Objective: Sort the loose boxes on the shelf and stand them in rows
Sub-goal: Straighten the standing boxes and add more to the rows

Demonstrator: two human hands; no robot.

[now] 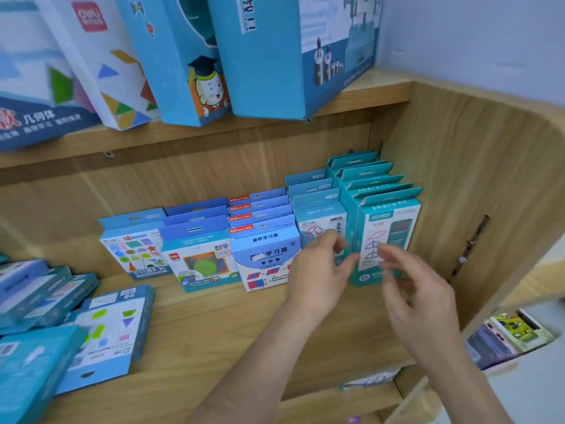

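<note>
Several rows of small blue and teal boxes stand upright at the back right of the wooden shelf (pixel 244 325). The rightmost row is teal boxes (pixel 394 221); left of it stand a light-blue row (pixel 321 215), a row with red labels (pixel 266 255), a row fronted by a green-disc box (pixel 201 261) and a shapes box (pixel 134 249). Loose boxes (pixel 107 335) lie flat in a pile at the left. My left hand (pixel 321 276) hovers before the light-blue row, fingers loosely spread, holding nothing. My right hand (pixel 412 289) hovers before the teal row, fingers relaxed and blurred.
Large blue and white boxes (pixel 189 56) lean on the shelf above. The cabinet's wooden side wall (pixel 477 194) closes the right end. Lower right, another shelf holds colourful packs (pixel 513 335).
</note>
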